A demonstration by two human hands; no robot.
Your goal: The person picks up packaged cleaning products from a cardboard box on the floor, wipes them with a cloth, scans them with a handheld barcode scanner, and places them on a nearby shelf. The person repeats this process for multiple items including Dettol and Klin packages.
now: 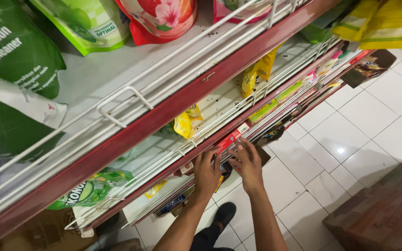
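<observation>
Both your hands reach down to a low shelf of the red rack [173,109]: your left hand [207,173] lies flat with fingers spread on the shelf's front edge, gripping nothing that shows, and your right hand [247,163] has its fingertips on a red packet [231,138] at that same edge, though you cannot tell whether it is pinched or only touched. The packet sits just behind the white wire rail [196,139], right of a yellow pouch [183,124]. The likely slip is the packet catching on that rail and tipping out to the tiled floor [364,125], or your wrist nudging the loose yellow pouch off the shelf above.
</observation>
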